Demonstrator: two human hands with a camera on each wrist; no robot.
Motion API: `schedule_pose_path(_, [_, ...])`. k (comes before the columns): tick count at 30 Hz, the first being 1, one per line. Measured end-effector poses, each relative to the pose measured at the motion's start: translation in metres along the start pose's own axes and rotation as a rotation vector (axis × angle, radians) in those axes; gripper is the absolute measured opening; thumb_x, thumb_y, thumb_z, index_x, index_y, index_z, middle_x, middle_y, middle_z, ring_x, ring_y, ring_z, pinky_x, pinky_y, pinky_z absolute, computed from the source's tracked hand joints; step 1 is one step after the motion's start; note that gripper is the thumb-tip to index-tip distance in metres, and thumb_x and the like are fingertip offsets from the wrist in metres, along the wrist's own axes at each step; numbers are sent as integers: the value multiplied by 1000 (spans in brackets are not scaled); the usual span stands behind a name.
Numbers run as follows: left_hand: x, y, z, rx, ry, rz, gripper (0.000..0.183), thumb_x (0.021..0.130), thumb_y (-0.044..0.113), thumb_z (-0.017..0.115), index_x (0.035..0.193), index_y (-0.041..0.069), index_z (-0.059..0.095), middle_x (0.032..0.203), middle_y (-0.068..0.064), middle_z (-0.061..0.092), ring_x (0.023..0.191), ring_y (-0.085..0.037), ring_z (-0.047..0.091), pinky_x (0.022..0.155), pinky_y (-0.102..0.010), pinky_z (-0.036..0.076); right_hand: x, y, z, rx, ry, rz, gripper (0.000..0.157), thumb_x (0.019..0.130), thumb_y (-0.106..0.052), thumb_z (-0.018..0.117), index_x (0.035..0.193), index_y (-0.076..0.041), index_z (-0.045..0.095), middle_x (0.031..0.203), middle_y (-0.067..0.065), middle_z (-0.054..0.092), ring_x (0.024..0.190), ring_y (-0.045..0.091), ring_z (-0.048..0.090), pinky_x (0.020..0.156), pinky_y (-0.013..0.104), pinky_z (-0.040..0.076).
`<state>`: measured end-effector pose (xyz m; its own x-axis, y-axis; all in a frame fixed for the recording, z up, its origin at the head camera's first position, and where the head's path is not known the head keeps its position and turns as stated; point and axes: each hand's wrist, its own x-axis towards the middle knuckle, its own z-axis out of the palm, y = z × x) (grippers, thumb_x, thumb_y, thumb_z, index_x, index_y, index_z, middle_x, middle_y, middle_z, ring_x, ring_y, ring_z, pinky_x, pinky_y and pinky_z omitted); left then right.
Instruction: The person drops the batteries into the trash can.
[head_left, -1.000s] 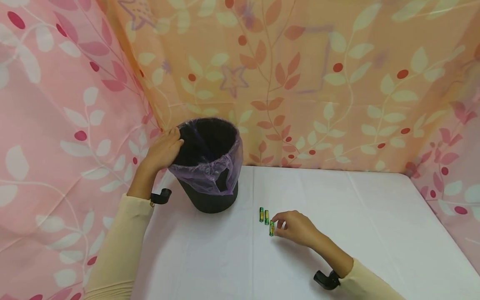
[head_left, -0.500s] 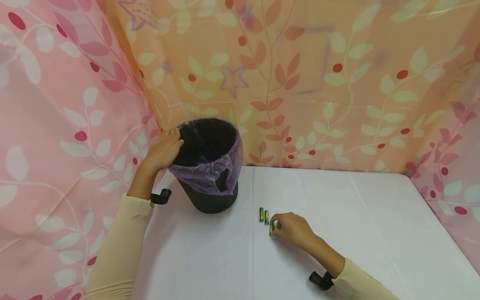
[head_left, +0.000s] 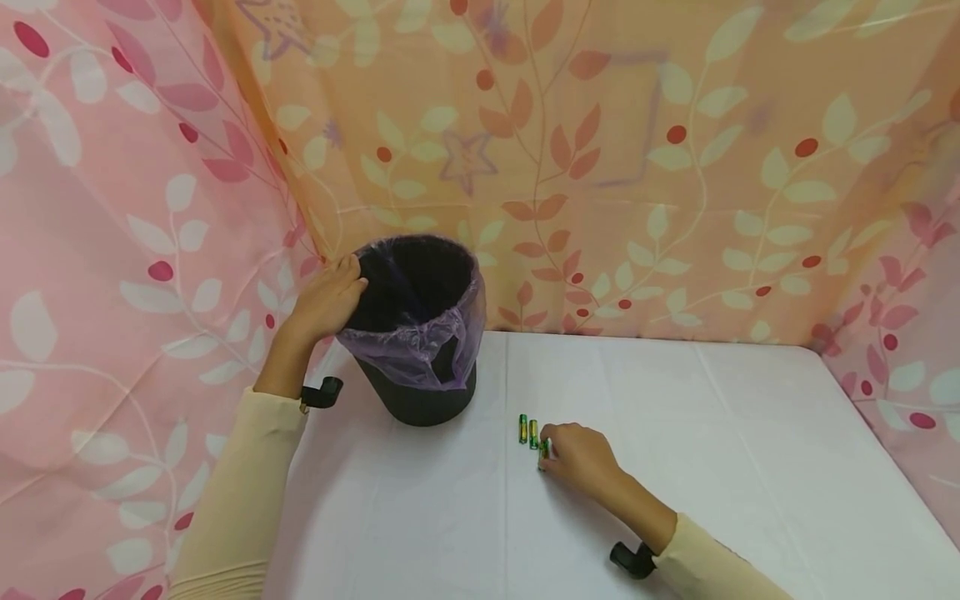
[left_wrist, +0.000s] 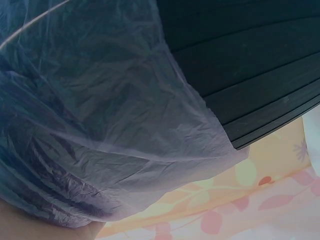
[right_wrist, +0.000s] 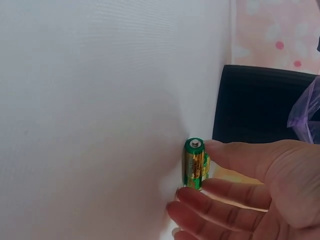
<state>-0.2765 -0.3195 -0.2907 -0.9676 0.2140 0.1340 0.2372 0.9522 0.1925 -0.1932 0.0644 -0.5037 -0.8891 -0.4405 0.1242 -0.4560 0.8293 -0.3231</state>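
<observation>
A black trash bin [head_left: 422, 407] lined with a purple plastic bag [head_left: 468, 333] stands on the white table. My left hand [head_left: 324, 298] grips its left rim, fingers over the edge; the left wrist view shows mostly the bag [left_wrist: 130, 100] and the bin's ribbed side [left_wrist: 250, 65]. To the right of the bin, my right hand [head_left: 587, 457] pinches the nearest of three green-and-gold batteries [head_left: 543, 455]. In the right wrist view, thumb and index finger meet this battery [right_wrist: 194, 167] at its two ends. The other batteries, one at left [head_left: 522, 428] and one in the middle [head_left: 533, 434], lie beside it.
The white tabletop [head_left: 712, 433] stretches to the right of the batteries. An orange leaf-patterned cloth [head_left: 600, 208] hangs behind the table, and a pink one [head_left: 97, 250] hangs along the left side, close to the left arm.
My right hand has shifted slightly left, and its thumb and index finger have closed onto the nearest battery. The left hand and the bin have stayed put.
</observation>
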Motion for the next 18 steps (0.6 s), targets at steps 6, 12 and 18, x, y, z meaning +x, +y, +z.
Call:
schedule_pose_path(6, [1, 1, 1, 4, 4, -1, 58, 101, 25, 25, 143, -15, 18, 150, -31, 14, 141, -41, 8, 115, -49, 5, 0, -3, 0, -9, 16, 32, 27, 72, -19, 78, 95, -9, 69, 65, -7, 58, 54, 7, 44, 42, 23, 36])
schedule_pose_path(12, [1, 2, 0, -1, 3, 2, 59, 101, 26, 24, 142, -15, 18, 150, -31, 14, 141, -41, 8, 115, -48, 4, 1, -5, 0, -49, 27, 39, 20, 73, -12, 76, 91, -9, 69, 72, -1, 65, 57, 7, 49, 44, 24, 39])
schedule_pose_path(18, [-2, 1, 0, 8, 3, 3, 59, 101, 27, 23, 143, -15, 17, 150, -31, 13, 141, -41, 8, 115, -48, 4, -3, -3, -1, -61, 16, 46, 22, 73, -7, 75, 94, -9, 70, 79, 2, 69, 63, 11, 58, 46, 26, 43])
